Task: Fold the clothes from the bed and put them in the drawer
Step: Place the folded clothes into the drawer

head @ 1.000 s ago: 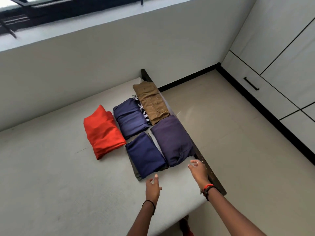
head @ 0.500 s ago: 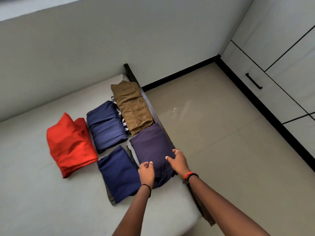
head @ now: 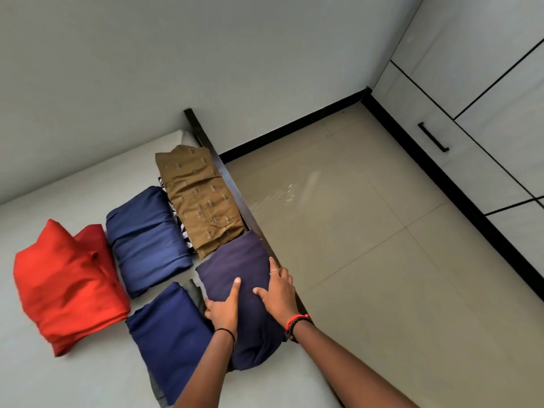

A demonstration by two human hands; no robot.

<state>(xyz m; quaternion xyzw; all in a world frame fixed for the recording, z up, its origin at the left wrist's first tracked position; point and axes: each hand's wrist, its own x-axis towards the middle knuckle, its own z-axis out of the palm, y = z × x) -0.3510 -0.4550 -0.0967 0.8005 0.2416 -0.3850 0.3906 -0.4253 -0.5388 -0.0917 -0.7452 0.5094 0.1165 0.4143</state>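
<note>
Several folded clothes lie on the bed [head: 73, 378]. A folded purple garment [head: 235, 260] sits at the bed's right edge. My left hand [head: 223, 307] grips its left side, thumb on top and fingers curled at the edge. My right hand [head: 279, 290] rests on its right side, fingers straight along the edge and thumb spread on top. Around it are a navy fold [head: 167, 334] lying on a grey piece, a blue fold [head: 147, 240], a red fold [head: 67, 284] and a brown patterned shirt [head: 197, 201] lying over a black-and-white garment [head: 181, 228].
The dark bed frame [head: 235, 189] runs along the mattress's right side. Beyond it is beige tiled floor [head: 353, 260]. A white wardrobe stands at right, its drawer front carrying a black handle [head: 432, 136]. A grey wall stands behind the bed.
Both hands reached forward from the bed's near edge onto the purple garment. The left now grips its left side and the right lies on its right side. The view tilted down and right.
</note>
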